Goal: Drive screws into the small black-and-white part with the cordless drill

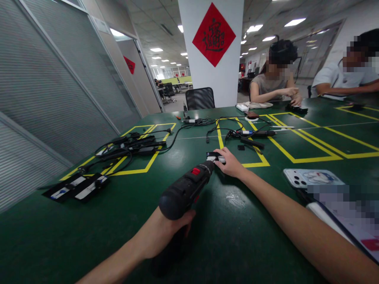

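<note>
My left hand point(170, 227) is wrapped round the grip of a black cordless drill point(185, 189) with a red switch on top. The drill points away from me, and its chuck end meets a small black-and-white block point(211, 156). Fingers of my right hand point(229, 163) pinch that block from its right side, low over the green table point(204, 244). Whether a bit sits in the chuck, and whether it has entered the block, I cannot tell.
Black cables and adapters point(139, 148) lie at the left, near two black bags point(74, 188) with white labels. Beyond my right hand are a pen-like tool point(251, 133) and a small black piece point(241, 147). A phone point(316, 176) lies at right. Two people point(275, 85) sit across the table.
</note>
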The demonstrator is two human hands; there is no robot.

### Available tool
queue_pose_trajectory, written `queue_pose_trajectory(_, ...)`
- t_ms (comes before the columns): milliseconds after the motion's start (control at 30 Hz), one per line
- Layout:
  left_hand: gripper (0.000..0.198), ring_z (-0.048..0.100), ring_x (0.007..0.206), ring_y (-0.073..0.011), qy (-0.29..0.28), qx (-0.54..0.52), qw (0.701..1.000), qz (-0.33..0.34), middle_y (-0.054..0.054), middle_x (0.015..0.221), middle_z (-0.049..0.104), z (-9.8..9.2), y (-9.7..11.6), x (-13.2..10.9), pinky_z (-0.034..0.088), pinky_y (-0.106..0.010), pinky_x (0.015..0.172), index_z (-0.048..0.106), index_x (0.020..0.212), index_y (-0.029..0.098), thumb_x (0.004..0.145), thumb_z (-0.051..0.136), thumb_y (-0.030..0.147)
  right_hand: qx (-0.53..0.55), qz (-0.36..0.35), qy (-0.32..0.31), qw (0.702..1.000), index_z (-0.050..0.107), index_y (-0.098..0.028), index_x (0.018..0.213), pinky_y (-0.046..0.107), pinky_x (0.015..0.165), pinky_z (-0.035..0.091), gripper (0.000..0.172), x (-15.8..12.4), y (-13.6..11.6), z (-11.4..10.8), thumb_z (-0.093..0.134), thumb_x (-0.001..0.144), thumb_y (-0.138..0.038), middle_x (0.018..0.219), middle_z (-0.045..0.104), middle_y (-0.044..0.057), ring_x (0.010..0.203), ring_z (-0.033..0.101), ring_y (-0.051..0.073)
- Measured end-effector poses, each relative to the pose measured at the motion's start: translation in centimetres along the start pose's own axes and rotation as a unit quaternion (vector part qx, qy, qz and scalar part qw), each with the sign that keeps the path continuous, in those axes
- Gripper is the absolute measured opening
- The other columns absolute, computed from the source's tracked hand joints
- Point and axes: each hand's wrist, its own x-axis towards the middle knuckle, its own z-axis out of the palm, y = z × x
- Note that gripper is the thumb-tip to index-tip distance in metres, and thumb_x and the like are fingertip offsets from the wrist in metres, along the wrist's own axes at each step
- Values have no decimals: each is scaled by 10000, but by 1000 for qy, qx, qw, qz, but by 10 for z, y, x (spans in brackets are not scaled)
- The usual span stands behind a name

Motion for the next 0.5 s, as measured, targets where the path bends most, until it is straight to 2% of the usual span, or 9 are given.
queue_pose_trajectory(133,239,521,626,-174,2,-9,1000,-3,-21,644,581,1,0,-1,412,-315,655,572,756,148,828,489,360,-6,-2,2,1000,515,-204,1208,339,959,410,415,0,0,1,575,797,-222,1080,486,72,984,525,192)
queue_pose_trajectory(500,212,516,615,-164,6,-12,1000,-3,-24,636,598,2,-2,0,410,-304,640,588,793,137,823,501,328,-13,-5,3,1000,513,-207,1204,344,971,399,408,-1,0,0,570,800,-224,1076,489,71,995,523,198)
